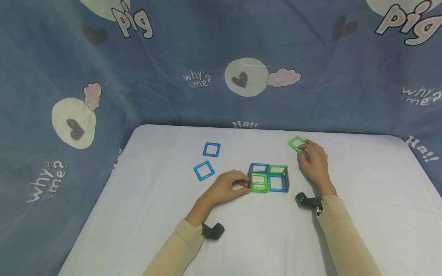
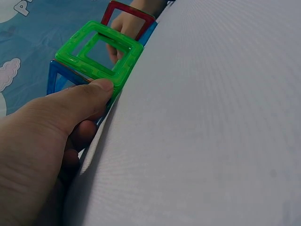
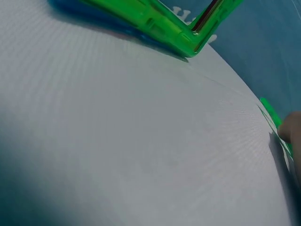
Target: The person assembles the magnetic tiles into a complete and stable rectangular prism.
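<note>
A small structure of magnetic square tiles (image 1: 277, 190) in green and blue stands on the white table. My left hand (image 1: 229, 188) grips its left side. In the left wrist view the thumb presses the edge of a green tile (image 2: 70, 46), with the other fingers curled behind. A blue tile (image 2: 51, 77) and a red tile (image 2: 128, 8) rise beyond it. Over to the right and farther back, my right hand (image 1: 315, 164) pinches a loose green square tile (image 1: 292, 140) between thumb and fingers. Only part of that hand appears at the right wrist view's edge.
Left of the structure, two loose blue square tiles lie on the table: one farther back (image 1: 211, 144), one nearer (image 1: 197, 174). A printed blue cloth (image 1: 193, 107) hangs behind the table's back edge (image 1: 207, 127). Each wrist carries a black camera.
</note>
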The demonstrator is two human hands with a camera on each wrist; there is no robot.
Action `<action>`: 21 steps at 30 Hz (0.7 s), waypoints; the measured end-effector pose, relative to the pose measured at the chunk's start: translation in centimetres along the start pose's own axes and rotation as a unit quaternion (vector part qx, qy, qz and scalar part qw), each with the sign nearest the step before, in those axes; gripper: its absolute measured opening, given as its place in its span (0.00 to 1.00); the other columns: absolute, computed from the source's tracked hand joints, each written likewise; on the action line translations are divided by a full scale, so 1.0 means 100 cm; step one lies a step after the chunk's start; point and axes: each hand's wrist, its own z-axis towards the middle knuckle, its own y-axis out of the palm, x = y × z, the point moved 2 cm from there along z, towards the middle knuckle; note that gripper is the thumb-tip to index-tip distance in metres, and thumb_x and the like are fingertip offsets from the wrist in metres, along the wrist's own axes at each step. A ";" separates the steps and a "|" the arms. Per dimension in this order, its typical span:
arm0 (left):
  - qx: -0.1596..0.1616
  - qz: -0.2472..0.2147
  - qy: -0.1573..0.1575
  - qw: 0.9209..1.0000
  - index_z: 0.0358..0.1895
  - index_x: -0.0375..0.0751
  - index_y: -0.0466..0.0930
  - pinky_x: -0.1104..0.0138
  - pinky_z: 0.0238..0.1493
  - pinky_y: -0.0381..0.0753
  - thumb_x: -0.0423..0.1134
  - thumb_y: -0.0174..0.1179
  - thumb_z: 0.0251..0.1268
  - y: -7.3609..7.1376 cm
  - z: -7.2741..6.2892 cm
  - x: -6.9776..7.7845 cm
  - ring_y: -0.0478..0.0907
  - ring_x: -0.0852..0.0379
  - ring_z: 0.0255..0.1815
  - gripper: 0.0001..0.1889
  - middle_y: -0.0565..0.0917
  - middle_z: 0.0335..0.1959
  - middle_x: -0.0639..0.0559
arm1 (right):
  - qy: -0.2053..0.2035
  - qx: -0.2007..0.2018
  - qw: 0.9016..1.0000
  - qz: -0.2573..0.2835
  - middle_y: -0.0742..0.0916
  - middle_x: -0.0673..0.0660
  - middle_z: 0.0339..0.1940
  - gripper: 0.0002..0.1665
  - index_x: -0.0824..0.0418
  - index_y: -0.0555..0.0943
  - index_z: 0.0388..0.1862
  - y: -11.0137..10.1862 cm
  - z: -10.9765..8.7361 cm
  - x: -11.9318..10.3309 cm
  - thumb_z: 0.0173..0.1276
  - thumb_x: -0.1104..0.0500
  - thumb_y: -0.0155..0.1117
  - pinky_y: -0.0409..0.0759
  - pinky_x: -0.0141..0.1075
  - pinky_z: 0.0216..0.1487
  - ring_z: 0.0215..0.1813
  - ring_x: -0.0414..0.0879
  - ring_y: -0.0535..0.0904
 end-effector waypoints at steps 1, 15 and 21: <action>0.000 0.000 0.000 1.000 0.45 0.53 0.81 0.70 0.46 0.76 0.46 0.66 0.57 0.000 0.000 0.000 0.73 0.68 0.39 0.12 0.80 0.35 0.64 | 0.000 0.000 1.000 0.002 0.71 0.67 0.67 0.15 0.65 0.76 0.50 0.000 0.000 0.000 0.70 0.59 0.50 0.49 0.60 0.71 0.71 0.64 0.60; 0.006 0.001 0.002 1.000 0.45 0.53 0.81 0.70 0.46 0.76 0.46 0.66 0.57 0.001 -0.002 -0.001 0.73 0.68 0.39 0.13 0.80 0.35 0.64 | 0.032 0.011 0.996 0.079 0.74 0.63 0.65 0.18 0.63 0.74 0.55 -0.002 -0.002 0.002 0.75 0.54 0.47 0.58 0.55 0.71 0.70 0.60 0.64; 0.004 0.000 0.001 1.000 0.45 0.53 0.81 0.70 0.47 0.76 0.46 0.66 0.57 0.000 -0.001 -0.002 0.73 0.68 0.39 0.13 0.80 0.36 0.64 | 0.042 0.042 0.992 0.111 0.78 0.62 0.59 0.19 0.62 0.76 0.55 -0.005 -0.004 0.002 0.74 0.52 0.50 0.63 0.50 0.70 0.67 0.58 0.69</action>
